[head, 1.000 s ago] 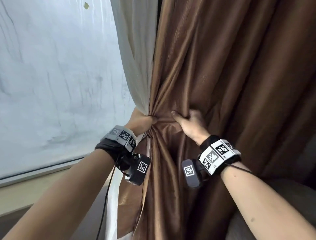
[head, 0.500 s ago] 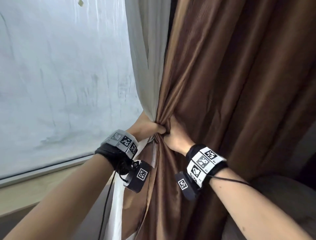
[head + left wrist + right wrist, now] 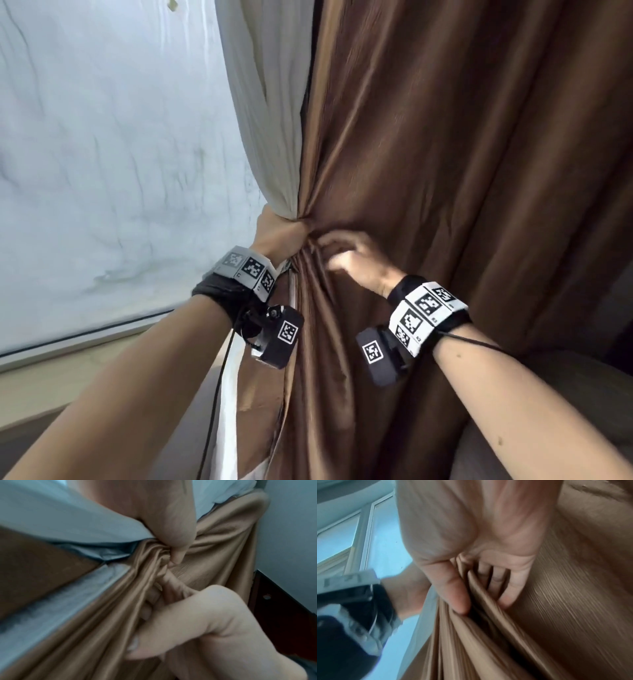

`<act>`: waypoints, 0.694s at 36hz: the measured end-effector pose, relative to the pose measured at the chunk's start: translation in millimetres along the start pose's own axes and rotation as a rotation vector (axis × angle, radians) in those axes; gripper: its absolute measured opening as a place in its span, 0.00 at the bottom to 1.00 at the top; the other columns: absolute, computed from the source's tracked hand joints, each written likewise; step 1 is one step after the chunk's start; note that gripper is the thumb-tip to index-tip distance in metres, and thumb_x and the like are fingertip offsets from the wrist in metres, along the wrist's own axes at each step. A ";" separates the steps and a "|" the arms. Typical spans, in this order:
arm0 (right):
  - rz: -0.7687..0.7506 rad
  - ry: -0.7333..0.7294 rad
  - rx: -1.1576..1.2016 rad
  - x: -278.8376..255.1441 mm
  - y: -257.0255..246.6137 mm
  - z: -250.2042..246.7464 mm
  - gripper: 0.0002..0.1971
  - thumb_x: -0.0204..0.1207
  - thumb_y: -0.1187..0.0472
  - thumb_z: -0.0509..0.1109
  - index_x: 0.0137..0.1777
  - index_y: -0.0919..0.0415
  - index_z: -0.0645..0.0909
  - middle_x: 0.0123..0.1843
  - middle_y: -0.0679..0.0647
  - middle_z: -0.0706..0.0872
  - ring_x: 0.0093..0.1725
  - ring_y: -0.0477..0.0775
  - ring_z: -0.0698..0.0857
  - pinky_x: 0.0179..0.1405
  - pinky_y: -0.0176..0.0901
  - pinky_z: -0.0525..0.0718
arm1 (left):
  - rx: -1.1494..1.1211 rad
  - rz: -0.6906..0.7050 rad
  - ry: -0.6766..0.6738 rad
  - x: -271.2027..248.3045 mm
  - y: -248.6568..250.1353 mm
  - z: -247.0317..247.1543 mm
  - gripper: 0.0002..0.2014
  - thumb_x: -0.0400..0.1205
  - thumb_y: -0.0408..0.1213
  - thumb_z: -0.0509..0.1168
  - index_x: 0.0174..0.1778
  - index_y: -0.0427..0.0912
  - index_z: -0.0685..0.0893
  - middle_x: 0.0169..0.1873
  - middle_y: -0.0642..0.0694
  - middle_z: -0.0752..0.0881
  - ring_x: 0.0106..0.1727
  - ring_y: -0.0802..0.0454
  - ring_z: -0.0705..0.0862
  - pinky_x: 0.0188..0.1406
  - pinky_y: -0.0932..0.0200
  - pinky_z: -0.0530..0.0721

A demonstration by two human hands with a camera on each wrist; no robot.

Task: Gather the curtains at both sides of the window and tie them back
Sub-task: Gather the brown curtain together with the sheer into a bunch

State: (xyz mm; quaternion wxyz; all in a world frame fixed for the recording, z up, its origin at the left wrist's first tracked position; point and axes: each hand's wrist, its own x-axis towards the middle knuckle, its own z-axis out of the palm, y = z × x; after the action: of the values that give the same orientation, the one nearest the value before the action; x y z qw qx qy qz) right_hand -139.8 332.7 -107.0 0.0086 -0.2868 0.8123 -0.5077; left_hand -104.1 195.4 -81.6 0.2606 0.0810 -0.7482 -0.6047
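A brown satin curtain [image 3: 428, 171] hangs beside a white sheer curtain [image 3: 267, 120] at the right side of the window. My left hand [image 3: 281, 236] grips both layers bunched into one tight gather at waist height; the left wrist view shows its thumb [image 3: 173, 536] clamped over the twisted brown folds [image 3: 102, 628]. My right hand [image 3: 346, 260] is just right of that fist and blurred. In the right wrist view, my right hand [image 3: 482, 604] has its thumb [image 3: 453, 595] and fingers [image 3: 506, 588] on either side of several brown pleats, pinching them.
Pale frosted window glass [image 3: 102, 154] fills the left, with a beige sill [image 3: 68, 370] below it. A grey upholstered seat [image 3: 565, 394] lies at lower right behind the curtain. Dark wooden trim [image 3: 283, 615] runs along a light wall.
My right hand drew a fold leftward against the left fist, then shifted slightly back to the right into the pleats. The left hand kept its grip on the gather.
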 end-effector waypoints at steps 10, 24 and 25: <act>0.254 0.523 0.121 20.4 43.5 -43.8 0.62 0.40 0.33 0.86 0.75 0.58 0.67 0.67 0.47 0.81 0.66 0.45 0.81 0.64 0.37 0.79 | -0.015 0.028 -0.059 4.3 1.6 -20.9 0.16 0.72 0.20 0.70 0.47 0.45 0.79 0.40 0.53 0.81 0.42 0.55 0.81 0.34 0.73 0.80; 0.025 0.573 -0.071 8.2 13.1 -16.7 0.03 0.71 0.67 0.74 0.41 0.68 0.86 0.37 0.55 0.85 0.41 0.48 0.82 0.35 0.35 0.73 | -0.081 0.052 -0.065 5.6 -6.4 -0.1 0.16 0.67 0.17 0.70 0.35 0.46 0.82 0.35 0.48 0.85 0.38 0.52 0.85 0.41 0.52 0.85; 0.002 0.572 -0.132 4.7 10.6 -12.4 0.07 0.71 0.66 0.73 0.33 0.66 0.82 0.32 0.56 0.83 0.36 0.49 0.82 0.31 0.38 0.72 | -0.091 0.058 -0.063 5.4 -7.7 3.6 0.15 0.65 0.20 0.72 0.37 0.47 0.84 0.38 0.46 0.87 0.41 0.50 0.86 0.44 0.51 0.86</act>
State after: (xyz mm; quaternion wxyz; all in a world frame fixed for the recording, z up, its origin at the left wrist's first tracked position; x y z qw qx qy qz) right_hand -152.4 344.1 -108.5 -0.2388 -0.1312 0.8134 -0.5139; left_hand -111.9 194.2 -87.8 0.2576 0.0283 -0.7299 -0.6325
